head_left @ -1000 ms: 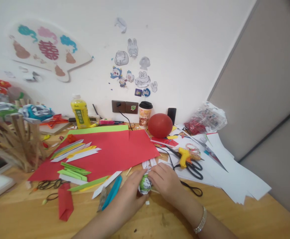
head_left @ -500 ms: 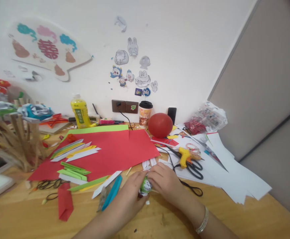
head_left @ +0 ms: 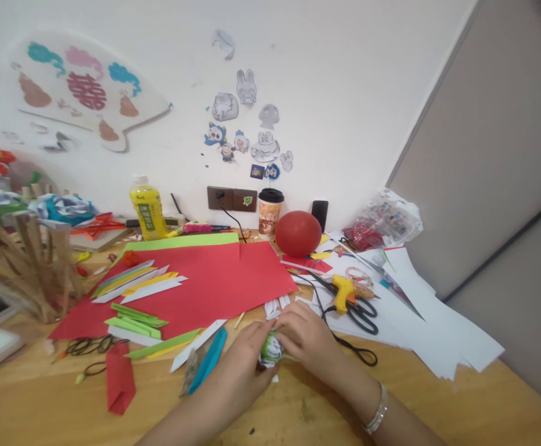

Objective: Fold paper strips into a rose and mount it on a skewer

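Observation:
Near the front middle of the table, a small green-and-white folded paper piece [head_left: 271, 348] sits between my two hands. My left hand [head_left: 246, 356] is closed round its left side, the thumb underneath. My right hand [head_left: 308, 339] has its bent fingers pressed on the top and right side, partly covering it. Just left of my left hand lie a blue folded paper strip [head_left: 209, 361] and a white strip [head_left: 198, 345]. A yellow hot glue gun [head_left: 344, 293] and black-handled scissors [head_left: 362, 314] lie beyond my right hand.
Large red paper [head_left: 224, 275] covers the middle, with several folded strips on it. A red balloon [head_left: 298, 233], a lidded cup [head_left: 270, 214] and a yellow bottle [head_left: 148, 209] stand by the wall. White paper sheets [head_left: 451, 328] spread right; wooden sticks [head_left: 29, 266] stand left.
The whole view has shifted very slightly to the left. Both hands stay on the paper piece, with only a small shift of the right fingers.

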The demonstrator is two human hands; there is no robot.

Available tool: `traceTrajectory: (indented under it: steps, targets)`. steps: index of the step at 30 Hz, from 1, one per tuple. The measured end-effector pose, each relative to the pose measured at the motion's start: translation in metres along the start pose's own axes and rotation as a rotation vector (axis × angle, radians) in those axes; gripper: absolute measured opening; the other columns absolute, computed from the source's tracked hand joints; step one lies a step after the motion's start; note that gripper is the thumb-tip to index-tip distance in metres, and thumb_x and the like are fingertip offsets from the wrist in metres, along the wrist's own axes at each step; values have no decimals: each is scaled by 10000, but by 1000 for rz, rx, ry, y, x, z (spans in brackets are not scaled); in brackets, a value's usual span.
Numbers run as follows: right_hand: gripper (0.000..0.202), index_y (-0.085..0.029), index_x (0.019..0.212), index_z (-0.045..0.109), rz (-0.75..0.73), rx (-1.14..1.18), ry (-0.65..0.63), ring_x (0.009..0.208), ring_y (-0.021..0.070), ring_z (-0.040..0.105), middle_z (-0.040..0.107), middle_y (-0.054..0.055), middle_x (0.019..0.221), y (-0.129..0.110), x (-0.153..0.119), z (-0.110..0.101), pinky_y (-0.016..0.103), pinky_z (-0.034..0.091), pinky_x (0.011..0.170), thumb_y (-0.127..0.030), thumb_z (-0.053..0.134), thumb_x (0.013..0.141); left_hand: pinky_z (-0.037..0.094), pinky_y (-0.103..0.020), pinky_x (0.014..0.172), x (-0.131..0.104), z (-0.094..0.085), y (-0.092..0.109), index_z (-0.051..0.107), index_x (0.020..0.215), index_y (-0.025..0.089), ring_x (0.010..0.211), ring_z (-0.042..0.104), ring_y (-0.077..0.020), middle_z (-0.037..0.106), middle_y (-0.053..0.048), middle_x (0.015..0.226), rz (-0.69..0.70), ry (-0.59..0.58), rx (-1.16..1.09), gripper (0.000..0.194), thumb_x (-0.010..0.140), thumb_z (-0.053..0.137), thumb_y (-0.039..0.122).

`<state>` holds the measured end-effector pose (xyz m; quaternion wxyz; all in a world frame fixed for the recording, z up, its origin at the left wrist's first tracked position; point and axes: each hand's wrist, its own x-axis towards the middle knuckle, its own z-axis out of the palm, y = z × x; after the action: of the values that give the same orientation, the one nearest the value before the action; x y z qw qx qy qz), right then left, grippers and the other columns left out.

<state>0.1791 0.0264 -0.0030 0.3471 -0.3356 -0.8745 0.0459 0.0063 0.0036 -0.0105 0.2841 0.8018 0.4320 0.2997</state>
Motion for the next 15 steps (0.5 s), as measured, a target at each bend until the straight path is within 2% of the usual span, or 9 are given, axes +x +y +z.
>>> traceTrajectory:
  steps: [3,8,13,15]
  targets:
    - [91,-168,816,558,-80,-103,45,745,173,473,593,47,799,3,-1,1,297,392,661,-176,494,880,430,-361,919,1,-2,4,474,1227,245,1081,526,-223,581,-68,1177,-23,-8,-21,553,705,528,70]
    - [197,-158,765,585,-243,-344,38,676,172,430,579,48,725,2,0,0,299,355,608,-163,447,905,418,-366,952,0,1,-1,460,1264,245,1101,524,-231,583,-64,1192,-29,35,-9,607,687,563,89]
    - [216,-144,728,585,-282,-402,86,657,168,417,559,46,688,0,2,-4,293,346,587,-157,455,900,424,-354,945,0,5,-6,456,1264,257,1085,532,-216,593,-54,1153,-2,55,-1,613,684,544,78]
    - [218,-143,725,582,-281,-431,68,660,169,418,557,44,691,2,1,-3,296,344,589,-155,454,901,427,-349,940,0,4,-5,451,1267,257,1080,532,-213,592,-56,1148,9,57,-2,613,688,538,75]
